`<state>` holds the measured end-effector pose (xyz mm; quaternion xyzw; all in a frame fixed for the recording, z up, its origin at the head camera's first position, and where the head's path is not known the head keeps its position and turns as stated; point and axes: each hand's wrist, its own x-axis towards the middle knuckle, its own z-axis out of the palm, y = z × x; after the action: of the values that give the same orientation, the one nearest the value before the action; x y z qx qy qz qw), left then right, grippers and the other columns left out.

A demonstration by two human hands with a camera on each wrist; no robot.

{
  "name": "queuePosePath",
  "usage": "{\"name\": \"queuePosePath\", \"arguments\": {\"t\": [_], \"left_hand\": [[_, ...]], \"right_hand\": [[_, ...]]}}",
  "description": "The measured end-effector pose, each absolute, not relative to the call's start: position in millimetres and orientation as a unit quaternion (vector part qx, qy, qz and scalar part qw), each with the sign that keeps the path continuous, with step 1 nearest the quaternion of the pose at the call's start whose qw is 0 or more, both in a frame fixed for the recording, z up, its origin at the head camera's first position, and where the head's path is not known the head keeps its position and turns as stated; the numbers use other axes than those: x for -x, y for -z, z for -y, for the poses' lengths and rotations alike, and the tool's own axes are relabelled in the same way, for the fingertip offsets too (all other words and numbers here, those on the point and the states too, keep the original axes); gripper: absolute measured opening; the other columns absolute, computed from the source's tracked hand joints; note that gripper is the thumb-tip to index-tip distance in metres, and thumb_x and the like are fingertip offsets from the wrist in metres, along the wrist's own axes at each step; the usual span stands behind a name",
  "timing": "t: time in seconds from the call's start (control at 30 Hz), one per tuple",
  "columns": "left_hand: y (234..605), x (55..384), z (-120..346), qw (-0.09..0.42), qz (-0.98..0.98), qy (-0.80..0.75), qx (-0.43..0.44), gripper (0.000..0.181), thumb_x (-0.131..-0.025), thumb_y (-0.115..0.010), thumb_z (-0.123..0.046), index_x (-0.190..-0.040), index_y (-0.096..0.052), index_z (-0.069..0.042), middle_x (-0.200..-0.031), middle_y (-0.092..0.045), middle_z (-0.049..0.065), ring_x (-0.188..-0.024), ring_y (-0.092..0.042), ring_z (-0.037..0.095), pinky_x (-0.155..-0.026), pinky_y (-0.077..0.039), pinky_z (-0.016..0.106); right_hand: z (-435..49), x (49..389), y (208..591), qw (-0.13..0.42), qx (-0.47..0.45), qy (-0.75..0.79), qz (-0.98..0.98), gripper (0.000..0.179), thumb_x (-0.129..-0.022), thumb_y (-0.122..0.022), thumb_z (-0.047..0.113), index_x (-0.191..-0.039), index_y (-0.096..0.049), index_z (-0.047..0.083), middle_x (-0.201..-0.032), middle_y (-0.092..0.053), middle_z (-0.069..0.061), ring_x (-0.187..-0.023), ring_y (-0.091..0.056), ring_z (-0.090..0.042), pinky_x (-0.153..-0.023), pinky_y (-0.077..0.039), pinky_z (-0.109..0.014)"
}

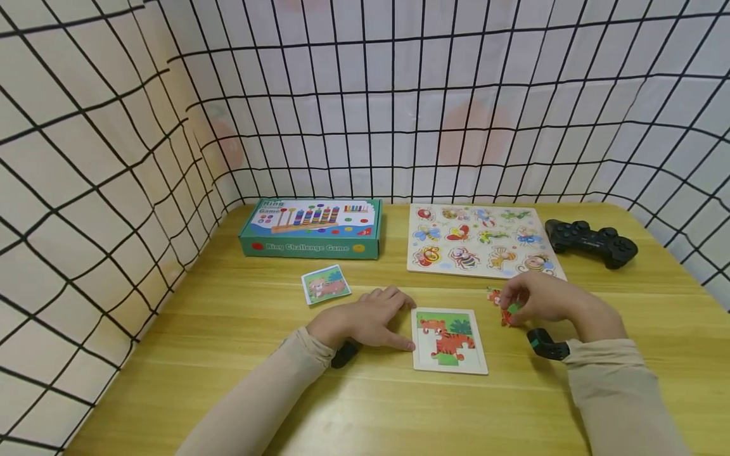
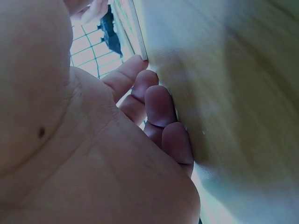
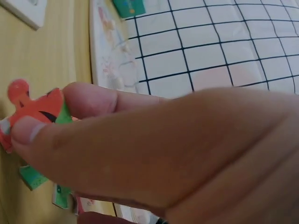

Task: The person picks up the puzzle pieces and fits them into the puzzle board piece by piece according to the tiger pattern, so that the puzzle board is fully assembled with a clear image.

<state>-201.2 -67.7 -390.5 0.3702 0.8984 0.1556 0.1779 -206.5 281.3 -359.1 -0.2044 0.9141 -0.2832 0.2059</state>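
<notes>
On the table lies a tiger jigsaw board [image 1: 473, 362], partly filled with orange and green pieces. My left hand [image 1: 373, 320] rests on the tabletop at its left side, fingers spread, thumb and index fingertip right at the board's edge. To the right of the board, my right hand [image 1: 542, 301] pinches an orange and green jigsaw piece [image 3: 44, 105] between thumb and finger. A rounded knob and a black stripe show on that piece in the right wrist view. Loose jigsaw pieces [image 1: 493, 295] lie by the right fingers, partly hidden by the hand.
A picture card [image 1: 326, 285] of the tiger lies left of the board. Behind stand a green ring-game box [image 1: 310, 247] and a flat wooden insect puzzle [image 1: 441, 250]. A black game controller [image 1: 593, 242] sits at the back right. Grid-patterned cloth [image 1: 393, 126] walls the table's back and sides.
</notes>
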Motion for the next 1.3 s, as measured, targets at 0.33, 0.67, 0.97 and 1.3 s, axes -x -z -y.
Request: {"name": "queuePosePath", "arguments": {"t": [0.33, 0.67, 0.97, 1.3], "left_hand": [[391, 200, 69, 0.182, -0.899, -0.155, -0.367, 0.072, -0.09, -0.066, -0.062, -0.144, -0.042, -0.023, -0.136, -0.042, -0.003, -0.124, -0.041, 0.019, -0.107, -0.031, 0.038], [390, 200, 68, 0.179, -0.899, -0.159, -0.367, 0.071, -0.089, -0.066, -0.062, -0.143, -0.043, -0.022, -0.134, -0.042, -0.004, -0.122, -0.041, 0.018, -0.105, -0.032, 0.038], [390, 200, 68, 0.181, -0.9, -0.157, -0.365, 0.071, -0.089, -0.066, -0.063, -0.143, -0.043, -0.023, -0.135, -0.042, -0.004, -0.123, -0.041, 0.019, -0.106, -0.032, 0.037], [391, 200, 68, 0.18, -0.9, -0.154, -0.366, 0.072, -0.089, -0.066, -0.063, -0.143, -0.043, -0.023, -0.134, -0.043, -0.003, -0.122, -0.041, 0.018, -0.105, -0.032, 0.037]], "right_hand": [[-280, 202, 351, 0.249, 0.222, 0.327, -0.884, 0.015, -0.091, -0.073, 0.005, -0.105, -0.072, 0.004, -0.097, -0.068, -0.002, -0.089, -0.062, -0.021, -0.074, -0.053, -0.035], [-265, 197, 343, 0.254, 0.246, 0.345, -0.869, 0.021, -0.091, -0.075, 0.012, -0.111, -0.071, 0.007, -0.095, -0.064, -0.003, -0.089, -0.061, -0.024, -0.074, -0.053, -0.034], [-245, 197, 341, 0.257, 0.259, 0.344, -0.865, 0.02, -0.089, -0.074, 0.01, -0.109, -0.074, 0.009, -0.091, -0.064, -0.002, -0.086, -0.06, -0.023, -0.074, -0.051, -0.035], [-237, 197, 343, 0.276, 0.278, 0.361, -0.846, 0.017, -0.085, -0.074, 0.005, -0.101, -0.07, 0.008, -0.088, -0.064, -0.005, -0.078, -0.058, -0.022, -0.066, -0.05, -0.032]]}}
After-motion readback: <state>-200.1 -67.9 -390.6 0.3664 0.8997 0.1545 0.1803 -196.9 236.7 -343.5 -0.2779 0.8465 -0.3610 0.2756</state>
